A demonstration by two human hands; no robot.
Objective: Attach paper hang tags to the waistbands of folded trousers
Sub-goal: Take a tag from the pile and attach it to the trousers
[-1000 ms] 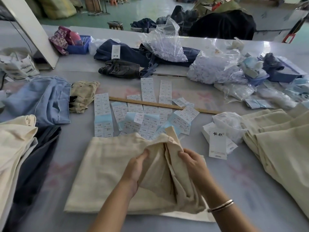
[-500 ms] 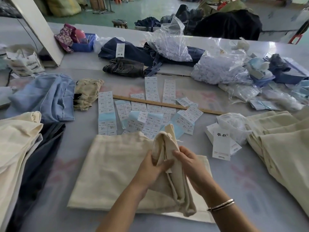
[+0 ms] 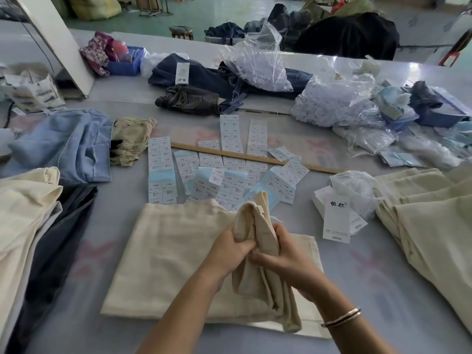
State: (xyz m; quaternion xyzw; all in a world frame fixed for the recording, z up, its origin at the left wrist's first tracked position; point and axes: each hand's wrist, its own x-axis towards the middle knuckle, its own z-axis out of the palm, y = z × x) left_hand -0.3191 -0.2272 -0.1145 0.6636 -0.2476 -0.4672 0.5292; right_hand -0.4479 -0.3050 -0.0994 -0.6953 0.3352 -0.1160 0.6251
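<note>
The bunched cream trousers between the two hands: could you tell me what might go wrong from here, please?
1. Both the left hand and the right hand grip the cream trousers; lifting further may undo the fold.
2. Their far edge overlaps the label sheets, which may get dragged.
3. The hang tag lies apart, so one hand must let go.

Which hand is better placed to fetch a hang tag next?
Right, probably. The hang tags lie just right of the right hand; the left hand would have to cross over. Both grip the cream trousers.
</note>
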